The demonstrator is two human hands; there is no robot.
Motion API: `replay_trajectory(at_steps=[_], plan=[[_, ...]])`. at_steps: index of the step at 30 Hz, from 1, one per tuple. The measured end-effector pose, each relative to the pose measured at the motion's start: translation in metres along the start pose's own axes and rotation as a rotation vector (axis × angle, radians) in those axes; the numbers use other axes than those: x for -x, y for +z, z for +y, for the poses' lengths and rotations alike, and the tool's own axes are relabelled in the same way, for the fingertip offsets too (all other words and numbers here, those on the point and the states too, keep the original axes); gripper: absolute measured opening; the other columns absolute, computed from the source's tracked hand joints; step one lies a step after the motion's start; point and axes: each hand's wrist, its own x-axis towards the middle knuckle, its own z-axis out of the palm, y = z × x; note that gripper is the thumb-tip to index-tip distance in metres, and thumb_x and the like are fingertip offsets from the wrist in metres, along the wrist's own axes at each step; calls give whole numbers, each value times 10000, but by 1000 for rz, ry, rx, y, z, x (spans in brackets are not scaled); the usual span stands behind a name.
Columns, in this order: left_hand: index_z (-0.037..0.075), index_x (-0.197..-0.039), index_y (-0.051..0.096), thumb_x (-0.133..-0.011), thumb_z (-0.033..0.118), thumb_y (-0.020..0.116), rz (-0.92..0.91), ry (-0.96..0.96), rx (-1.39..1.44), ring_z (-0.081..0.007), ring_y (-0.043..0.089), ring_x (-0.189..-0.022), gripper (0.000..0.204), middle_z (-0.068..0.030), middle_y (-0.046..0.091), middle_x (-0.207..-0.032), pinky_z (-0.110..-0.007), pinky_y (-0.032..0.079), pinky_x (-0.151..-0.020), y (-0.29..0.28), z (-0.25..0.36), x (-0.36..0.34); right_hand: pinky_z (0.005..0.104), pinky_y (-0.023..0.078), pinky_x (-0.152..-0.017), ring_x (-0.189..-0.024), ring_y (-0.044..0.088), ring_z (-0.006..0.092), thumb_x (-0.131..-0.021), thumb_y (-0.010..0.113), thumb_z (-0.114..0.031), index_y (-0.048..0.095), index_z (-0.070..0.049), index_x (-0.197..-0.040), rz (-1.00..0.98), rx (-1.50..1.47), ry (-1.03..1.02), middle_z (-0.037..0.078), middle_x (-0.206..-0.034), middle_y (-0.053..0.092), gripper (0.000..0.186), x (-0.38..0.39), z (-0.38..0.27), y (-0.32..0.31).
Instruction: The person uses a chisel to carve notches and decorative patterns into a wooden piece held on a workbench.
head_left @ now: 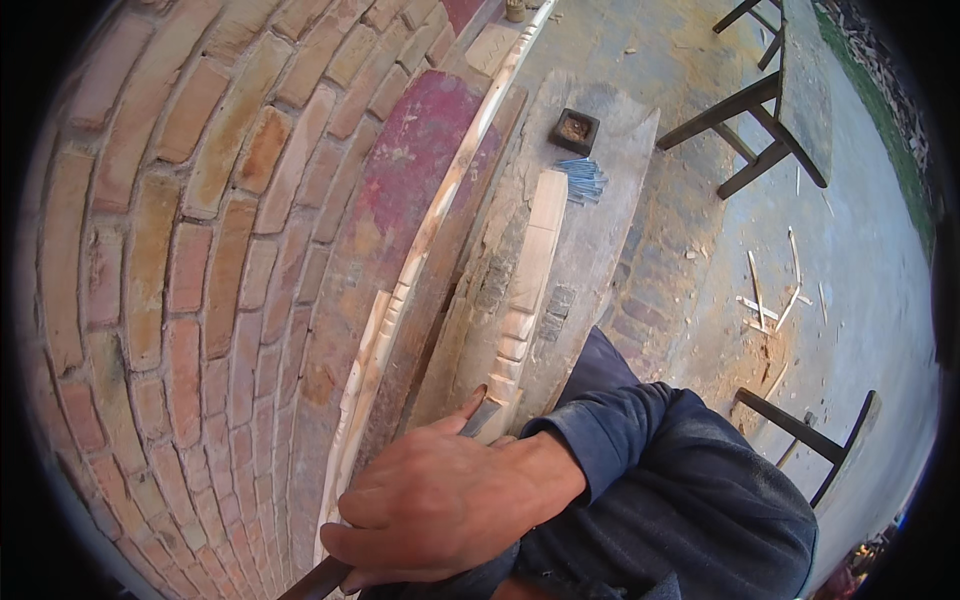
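Observation:
My right hand [435,500] is closed round a narrow hand tool with a dark handle [318,580] and a flat grey metal blade [481,416], which looks like a chisel or a file. Its index finger stretches along the blade. The blade's tip meets the near end of a pale wooden strip [536,245], cut with several rounded notches at that end and plain at the far end. Below the right wrist, a sliver of skin [503,441] seems to belong to my left hand; its fingers are hidden. The strip lies on a worn wooden plank [600,250].
A long notched wooden strip [440,205] runs along the left, beside a brick wall [190,260]. Blue nails [583,181] and a small dark square box [574,131] lie past the workpiece. Dark-legged stools [755,110] and wood offcuts [757,290] are on the floor at right.

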Motion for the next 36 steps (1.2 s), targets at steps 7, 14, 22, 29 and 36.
replay_trajectory(at_steps=[7, 14, 22, 29, 36], plan=[[25, -1262, 654, -932, 105, 761, 2, 29, -38, -132, 658, -1155, 356, -91, 719, -1260, -259, 500, -1039, 1, 0, -2, 494, 474, -532, -647, 624, 363, -900, 726, -319, 591, -52, -851, 10, 21, -5, 117, -705, 554, 303, 6, -7, -10], [25, -1293, 660, -948, 88, 738, 20, 49, -110, -128, 660, -1153, 359, -79, 723, -1260, -246, 502, -1038, 2, 0, -1, 386, 430, -514, -583, 571, 223, -838, 700, -263, 600, -60, -814, 52, 399, -283, 32, -665, 491, 228, 10, -27, -6], [26, -1328, 668, -967, 69, 712, 36, 56, -260, -123, 663, -1151, 366, -65, 727, -1260, -231, 505, -1037, 8, 3, 4, 368, 408, -512, -564, 551, 195, -893, 689, -337, 633, -51, -850, 113, 392, -361, 14, -671, 472, 294, 21, -27, -3], [85, -951, 686, -881, 149, 764, 472, 501, -336, -96, 629, -832, 123, -20, 768, -1009, -247, 480, -805, 36, -16, -7, 360, 403, -501, -548, 542, 214, -910, 717, -355, 644, -23, -875, 200, 270, -373, 32, -665, 461, 342, 18, -22, -7], [70, -997, 638, -887, 145, 742, 426, 423, -425, -135, 607, -879, 170, -40, 723, -1015, -269, 448, -820, 28, -15, -10, 360, 402, -494, -540, 540, 207, -908, 721, -344, 634, -19, -855, 179, 287, -370, 30, -657, 456, 340, 18, -18, -5]])
